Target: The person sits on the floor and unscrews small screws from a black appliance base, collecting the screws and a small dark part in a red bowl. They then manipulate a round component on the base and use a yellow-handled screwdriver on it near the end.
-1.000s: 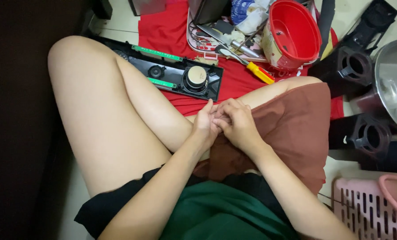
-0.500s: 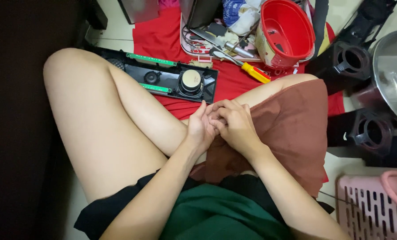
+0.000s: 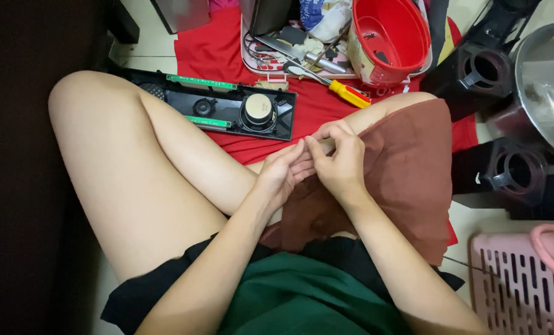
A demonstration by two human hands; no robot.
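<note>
We held both hands together over the rust-brown cloth draped on our right knee. Left hand and right hand met fingertip to fingertip, fingers curled and nearly closed on something small and pale between them; what it was, we could not tell. Just beyond the cloth, on the red floor mat, lay the long black plastic speaker panel, opened up, its round speaker driver and green circuit strips exposed, untouched. The yellow-handled screwdriver lay loose just beyond the cloth too, the red plastic bucket behind it. By our judgement the panel was already apart; the small part was in hand, nothing refitted.
</note>
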